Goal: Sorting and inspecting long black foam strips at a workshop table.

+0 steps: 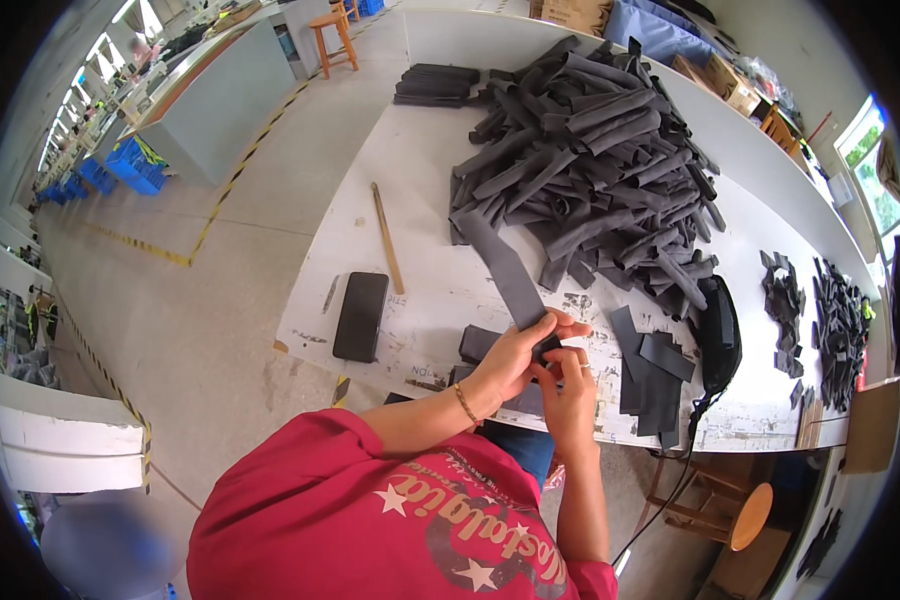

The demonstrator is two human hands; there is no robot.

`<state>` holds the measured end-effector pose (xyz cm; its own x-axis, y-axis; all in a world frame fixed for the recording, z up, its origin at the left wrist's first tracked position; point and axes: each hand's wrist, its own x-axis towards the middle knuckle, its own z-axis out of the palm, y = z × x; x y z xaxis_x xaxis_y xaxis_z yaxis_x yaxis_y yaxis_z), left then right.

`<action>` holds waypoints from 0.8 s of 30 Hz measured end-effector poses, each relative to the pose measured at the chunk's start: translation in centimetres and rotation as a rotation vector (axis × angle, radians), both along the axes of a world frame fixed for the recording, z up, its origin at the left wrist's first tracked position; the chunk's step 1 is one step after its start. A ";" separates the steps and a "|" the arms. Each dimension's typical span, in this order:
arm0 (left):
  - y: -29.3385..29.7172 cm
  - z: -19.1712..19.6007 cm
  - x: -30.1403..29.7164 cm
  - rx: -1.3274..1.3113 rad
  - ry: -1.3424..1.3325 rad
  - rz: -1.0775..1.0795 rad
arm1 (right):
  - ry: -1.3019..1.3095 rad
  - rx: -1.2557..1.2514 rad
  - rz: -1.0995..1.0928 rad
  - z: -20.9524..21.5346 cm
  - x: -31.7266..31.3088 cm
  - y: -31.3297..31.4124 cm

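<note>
Grey fabric strip (505, 272): long, flat, matte, running from the big loose pile of grey strips (590, 150) on the white, scuffed tabletop (410, 160) down to your hands. Your left hand (515, 355) pinches its near end; your right hand (567, 385) closes on it too. Slim wooden stick (387, 238), black phone (360, 316) lie leftward.

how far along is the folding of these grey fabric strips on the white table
Early, by the look of it. Done: a few folded pieces by the hands, plus flat strips at the right. In hand: the left hand and right hand both grip one long grey strip. Left: the big grey pile behind.
</note>
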<state>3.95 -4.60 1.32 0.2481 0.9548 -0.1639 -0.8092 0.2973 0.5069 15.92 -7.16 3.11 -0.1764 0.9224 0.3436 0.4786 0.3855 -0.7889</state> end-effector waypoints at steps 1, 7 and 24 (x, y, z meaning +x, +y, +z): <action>0.1 0.1 -0.2 0.001 -0.001 0.002 | 0.013 -0.085 0.032 0.0 0.4 0.0; 2.4 3.8 -2.2 0.096 0.076 0.228 | -0.132 0.148 0.073 0.9 3.0 0.2; 0.6 2.7 0.6 0.095 -0.107 0.163 | -0.060 0.225 0.094 1.8 2.2 1.1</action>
<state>4.55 -3.97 4.00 0.1001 0.9936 -0.0520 -0.8932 0.1128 0.4353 18.12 -6.05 4.94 -0.2846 0.8022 0.5249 0.4758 0.5936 -0.6491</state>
